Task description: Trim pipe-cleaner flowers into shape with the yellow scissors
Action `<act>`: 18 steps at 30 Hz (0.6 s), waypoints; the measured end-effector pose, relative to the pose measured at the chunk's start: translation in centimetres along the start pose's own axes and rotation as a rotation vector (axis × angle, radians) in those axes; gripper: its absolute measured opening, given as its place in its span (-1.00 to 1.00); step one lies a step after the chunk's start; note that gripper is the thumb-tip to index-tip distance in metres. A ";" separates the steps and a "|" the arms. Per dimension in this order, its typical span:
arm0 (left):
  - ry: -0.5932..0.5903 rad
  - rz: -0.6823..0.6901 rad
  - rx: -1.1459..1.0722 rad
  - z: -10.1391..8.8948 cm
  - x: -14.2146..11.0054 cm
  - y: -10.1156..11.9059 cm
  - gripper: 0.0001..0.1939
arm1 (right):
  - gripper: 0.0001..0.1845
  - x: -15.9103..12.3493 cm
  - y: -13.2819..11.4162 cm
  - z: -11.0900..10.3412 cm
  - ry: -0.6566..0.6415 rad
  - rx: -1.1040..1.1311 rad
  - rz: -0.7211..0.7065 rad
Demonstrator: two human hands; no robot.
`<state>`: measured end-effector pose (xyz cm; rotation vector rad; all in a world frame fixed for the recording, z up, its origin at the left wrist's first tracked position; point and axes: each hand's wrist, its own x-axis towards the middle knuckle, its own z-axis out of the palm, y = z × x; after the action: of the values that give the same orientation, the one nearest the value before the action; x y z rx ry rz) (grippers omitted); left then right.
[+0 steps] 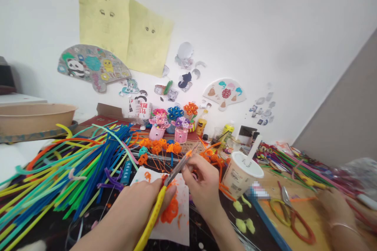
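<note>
My left hand (138,208) is closed around the pivot end of a pair of scissors (150,219) with a yellow handle. Their metal blades point up and away to the right. Close to the blades, my right hand (203,180) pinches a small orange fuzzy piece (189,153), partly hidden by the fingers. Below both hands lies a white sheet of paper (182,231) with orange fuzz and clippings on it. Orange pipe-cleaner flowers (157,146) on thin stems lie just beyond the hands.
Bundles of coloured pipe cleaners (88,172) spread at left. A white lidded cup (238,176) with a white stick stands right of my hands. Another person's hand (332,204) is at far right, near red-and-yellow-handled scissors (300,227). Potted pipe-cleaner flowers (180,129) stand behind.
</note>
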<state>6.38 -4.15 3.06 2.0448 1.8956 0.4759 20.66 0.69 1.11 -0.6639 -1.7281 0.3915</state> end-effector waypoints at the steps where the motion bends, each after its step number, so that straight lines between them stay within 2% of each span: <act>1: -0.018 -0.025 0.005 -0.2 0.0 0.3 -0.56 | -0.80 0.0 0.0 0.0 0.003 0.000 -0.001; 5: -0.084 -0.053 0.018 -0.6 0.1 0.8 -0.58 | -0.79 0.0 0.1 -0.1 0.010 0.006 0.011; 8: -0.067 0.010 0.004 -0.4 0.2 -0.2 -0.55 | -0.83 -0.1 0.3 -0.2 0.019 0.026 0.060; 11: 0.023 0.074 0.003 -0.9 0.3 -1.7 -0.51 | -0.85 0.1 0.6 -0.3 0.060 0.062 0.144; 13: 0.075 0.057 0.052 -1.8 0.3 -2.5 -0.51 | -0.85 0.3 0.9 -0.5 0.096 0.105 0.196; 18: 0.252 -0.110 0.294 -4.1 -1.2 -3.8 -0.50 | -0.86 1.1 1.6 -1.3 0.227 0.236 0.278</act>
<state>1.10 -5.03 4.99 2.1252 2.3355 0.4688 22.12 2.55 1.37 -0.7463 -1.3523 0.6758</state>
